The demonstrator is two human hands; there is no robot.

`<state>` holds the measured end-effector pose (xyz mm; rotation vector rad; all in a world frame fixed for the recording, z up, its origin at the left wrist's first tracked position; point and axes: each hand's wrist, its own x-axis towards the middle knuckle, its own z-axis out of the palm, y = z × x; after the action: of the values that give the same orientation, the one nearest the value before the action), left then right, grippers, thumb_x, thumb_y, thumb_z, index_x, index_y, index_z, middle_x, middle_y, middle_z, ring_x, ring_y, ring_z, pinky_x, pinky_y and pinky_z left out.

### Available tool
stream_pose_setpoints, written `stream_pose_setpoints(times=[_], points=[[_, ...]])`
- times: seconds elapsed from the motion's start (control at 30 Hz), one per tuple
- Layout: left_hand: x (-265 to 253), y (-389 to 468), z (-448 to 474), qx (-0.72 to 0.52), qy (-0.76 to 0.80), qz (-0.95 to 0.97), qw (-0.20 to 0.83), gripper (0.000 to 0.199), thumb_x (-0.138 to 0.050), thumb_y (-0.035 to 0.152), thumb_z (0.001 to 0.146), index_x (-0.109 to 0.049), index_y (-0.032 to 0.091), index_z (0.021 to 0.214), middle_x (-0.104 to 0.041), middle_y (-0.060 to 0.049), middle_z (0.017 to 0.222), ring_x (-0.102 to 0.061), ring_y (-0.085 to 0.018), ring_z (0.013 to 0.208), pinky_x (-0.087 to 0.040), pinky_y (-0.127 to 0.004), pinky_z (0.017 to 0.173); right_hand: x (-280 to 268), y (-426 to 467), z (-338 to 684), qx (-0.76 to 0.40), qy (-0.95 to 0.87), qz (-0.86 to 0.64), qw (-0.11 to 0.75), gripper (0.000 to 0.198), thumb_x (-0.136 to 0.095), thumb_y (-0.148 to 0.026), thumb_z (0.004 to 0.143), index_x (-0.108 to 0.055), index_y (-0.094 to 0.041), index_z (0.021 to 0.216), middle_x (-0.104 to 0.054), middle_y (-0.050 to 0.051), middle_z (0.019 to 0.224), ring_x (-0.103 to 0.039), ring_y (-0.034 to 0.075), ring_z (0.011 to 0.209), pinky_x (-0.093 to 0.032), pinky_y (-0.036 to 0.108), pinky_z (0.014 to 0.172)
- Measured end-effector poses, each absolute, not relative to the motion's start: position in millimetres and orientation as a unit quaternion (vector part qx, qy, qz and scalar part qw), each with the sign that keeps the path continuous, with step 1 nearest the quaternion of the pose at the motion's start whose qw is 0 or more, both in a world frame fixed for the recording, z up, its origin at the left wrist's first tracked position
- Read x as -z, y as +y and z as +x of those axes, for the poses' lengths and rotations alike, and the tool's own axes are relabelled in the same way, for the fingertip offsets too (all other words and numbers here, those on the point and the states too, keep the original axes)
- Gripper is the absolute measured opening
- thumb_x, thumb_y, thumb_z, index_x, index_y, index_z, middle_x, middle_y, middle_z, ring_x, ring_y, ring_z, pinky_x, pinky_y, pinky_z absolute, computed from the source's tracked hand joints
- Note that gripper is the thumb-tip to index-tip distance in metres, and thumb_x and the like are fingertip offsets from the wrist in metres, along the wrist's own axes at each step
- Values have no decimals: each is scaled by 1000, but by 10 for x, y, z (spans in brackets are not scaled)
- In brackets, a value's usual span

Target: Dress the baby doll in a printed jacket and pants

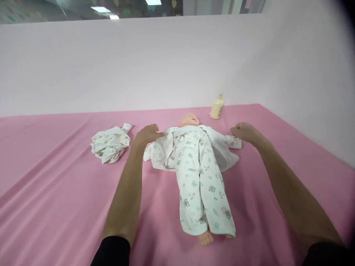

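Note:
A baby doll (189, 119) lies on its back, head toward the wall and feet toward me. It wears white printed trousers (191, 177) and an open white jacket (164, 151) whose sides are spread out. My left hand (149, 133) is closed at the jacket's left shoulder and sleeve, the thumb against the cloth. At the other side my right hand (244, 132) is closed just above the right sleeve's cuff. What its curled fingers hold, if anything, is hidden. One bare foot (205, 238) shows below the trouser hem, and a little of the other.
A crumpled white printed garment (111, 144) lies to the left on the pink sheet (55, 177). Behind the doll, to the right, stands a pale yellow pump bottle (217, 107). White walls (124, 66) border the back and right side, with glass above.

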<state>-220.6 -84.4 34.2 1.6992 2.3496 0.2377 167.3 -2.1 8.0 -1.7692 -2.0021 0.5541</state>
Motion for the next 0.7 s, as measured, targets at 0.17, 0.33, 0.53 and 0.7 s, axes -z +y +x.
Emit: stream_pose_setpoints(times=[0.17, 0.33, 0.53, 0.7], points=[[-67, -650, -2066, -96, 772, 618, 115, 42, -52, 54, 86, -59, 19, 107, -66, -13, 120, -63, -26, 101, -42, -31, 73, -115, -209, 1341, -181, -757, -602, 178, 16, -51, -26, 80, -44, -22, 66, -56, 0, 72, -44, 14, 61, -29, 28, 53], [90, -542, -2004, -149, 751, 641, 54, 18, -47, 30, 91, -58, 18, 84, -68, -12, 102, -61, -26, 97, -40, -33, 78, -132, -415, 1037, -188, -807, -514, 221, 13, -53, -33, 86, -58, -21, 84, -67, 4, 88, -57, 18, 76, -39, 29, 63], [173, -520, -2097, -246, 749, 608, 93, 33, -48, 34, 91, -38, 20, 63, -55, -4, 71, -53, -18, 70, -34, -29, 64, 0, -300, 447, -139, -865, -400, 268, 37, -55, -40, 91, -63, -17, 118, -62, 12, 114, -55, 26, 109, -42, 37, 91], [214, -528, -2207, -330, 738, 566, 158, 39, -52, 37, 87, -30, 20, 61, -34, 3, 59, -35, -10, 55, -26, -26, 54, -23, -79, 145, -72, -912, -343, 212, 26, -59, -38, 89, -71, -20, 104, -59, 12, 110, -50, 29, 111, -33, 44, 103]])
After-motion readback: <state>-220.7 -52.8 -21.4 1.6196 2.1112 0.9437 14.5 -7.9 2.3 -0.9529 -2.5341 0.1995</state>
